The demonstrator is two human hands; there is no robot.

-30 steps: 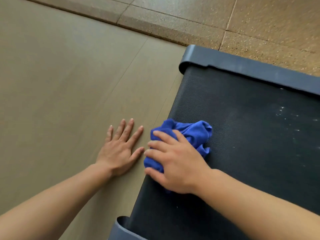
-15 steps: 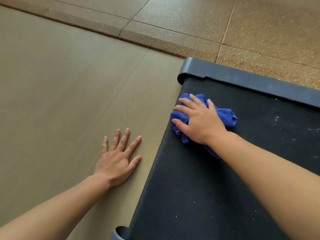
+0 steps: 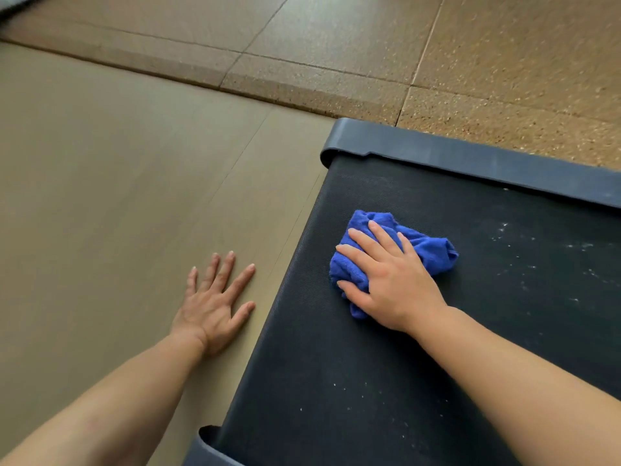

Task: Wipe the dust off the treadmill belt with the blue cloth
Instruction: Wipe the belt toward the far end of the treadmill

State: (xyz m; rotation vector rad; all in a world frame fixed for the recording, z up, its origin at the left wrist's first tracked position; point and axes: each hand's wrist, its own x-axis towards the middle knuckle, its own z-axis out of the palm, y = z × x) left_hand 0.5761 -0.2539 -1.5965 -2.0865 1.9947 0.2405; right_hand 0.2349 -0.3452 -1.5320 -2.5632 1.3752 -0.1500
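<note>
**Blue cloth under my right hand on the treadmill belt**

My right hand [image 3: 391,280] lies palm down on the bunched blue cloth [image 3: 433,252], fingers [image 3: 361,238] straight and slightly apart, pressing it flat against the treadmill belt [image 3: 369,381]. I am not pinching the fabric or curling round it; the cloth bulges out past my fingertips toward 11 o'clock and past the back of my hand toward 2 o'clock. It sits in the upper left part of the belt, near the left edge and a little short of the grey end cap [image 3: 470,156] that runs across the belt's far end at 12 to 2 o'clock.

White dust specks [image 3: 578,245] are scattered on the belt at 3 o'clock from the cloth, well apart from it, and a thinner sprinkle shows at 6 o'clock beside my right forearm.

My left hand [image 3: 215,307] is spread flat on the smooth tan floor [image 3: 100,213], at 9 o'clock from the cloth, just beside the belt's left edge without touching it. It holds nothing.

Speckled brown floor tiles [image 3: 504,62] lie beyond the end cap at 12 o'clock. A grey corner piece [image 3: 205,452] of the treadmill frame shows at the bottom edge.
</note>
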